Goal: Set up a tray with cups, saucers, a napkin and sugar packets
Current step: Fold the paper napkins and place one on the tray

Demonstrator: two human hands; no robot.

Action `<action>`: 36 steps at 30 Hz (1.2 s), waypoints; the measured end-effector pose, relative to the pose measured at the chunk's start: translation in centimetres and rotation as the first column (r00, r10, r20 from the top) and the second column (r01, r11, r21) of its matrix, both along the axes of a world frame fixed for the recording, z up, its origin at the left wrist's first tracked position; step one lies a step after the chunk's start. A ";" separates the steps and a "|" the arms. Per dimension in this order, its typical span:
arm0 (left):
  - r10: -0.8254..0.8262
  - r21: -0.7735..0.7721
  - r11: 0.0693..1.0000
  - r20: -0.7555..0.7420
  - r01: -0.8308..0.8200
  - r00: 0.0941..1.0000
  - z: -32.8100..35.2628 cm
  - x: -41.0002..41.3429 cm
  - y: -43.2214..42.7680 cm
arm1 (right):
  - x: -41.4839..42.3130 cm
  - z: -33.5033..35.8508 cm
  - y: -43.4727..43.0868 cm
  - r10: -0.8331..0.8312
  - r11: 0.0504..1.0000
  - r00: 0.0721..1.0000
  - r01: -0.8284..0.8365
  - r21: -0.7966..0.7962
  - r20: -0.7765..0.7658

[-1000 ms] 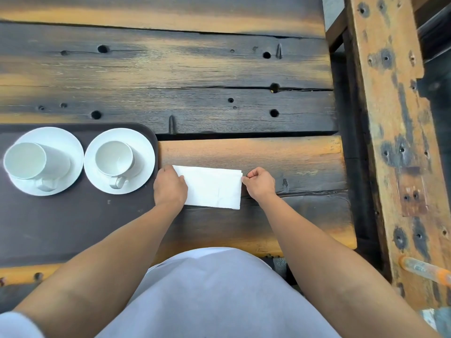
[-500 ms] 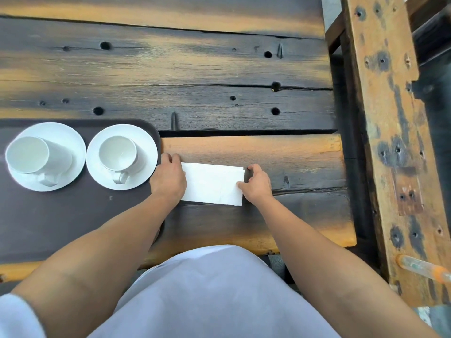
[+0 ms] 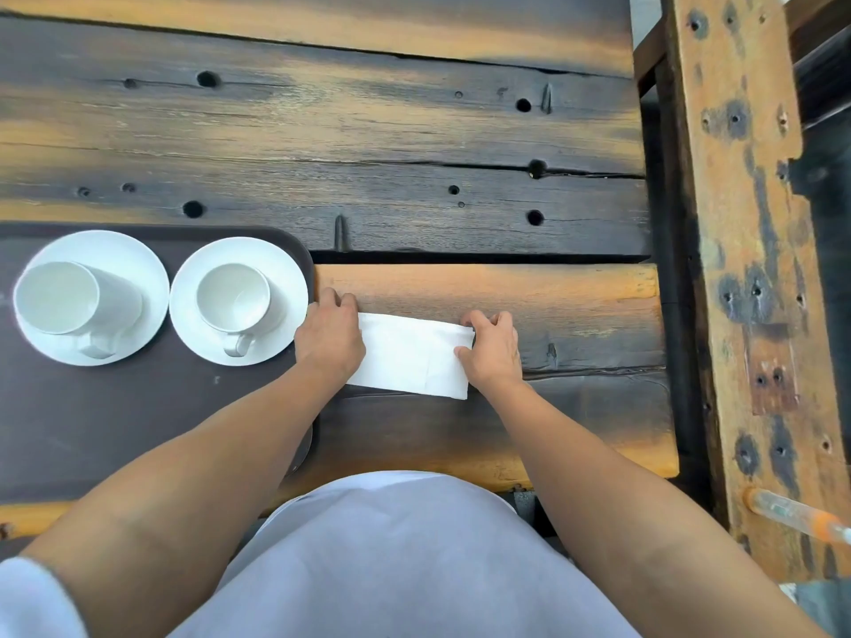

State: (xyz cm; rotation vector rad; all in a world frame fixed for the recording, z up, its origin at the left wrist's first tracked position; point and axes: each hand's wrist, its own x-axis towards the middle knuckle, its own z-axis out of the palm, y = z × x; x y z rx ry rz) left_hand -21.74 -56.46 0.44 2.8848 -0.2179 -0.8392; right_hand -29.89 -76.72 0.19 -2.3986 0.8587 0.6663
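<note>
Since 1 second ago the left hand [image 3: 329, 336] has flattened onto the napkin [image 3: 410, 356], the right hand [image 3: 492, 352] pinching its other end: folding continues beside the tray [image 3: 138, 430].

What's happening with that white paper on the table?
A person is working a white napkin on the wooden table, beside the dark tray. The left hand rests on its left end; the right hand pinches its right edge. Two cups already sit on saucers on the tray. No sugar packets show.
</note>
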 end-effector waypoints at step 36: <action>0.387 -0.400 0.113 -0.825 -0.909 0.411 2.3 -6.8 0.9 | -6.7 3.3 -0.8 -0.613 0.647 0.790 0.493 0.582 0.012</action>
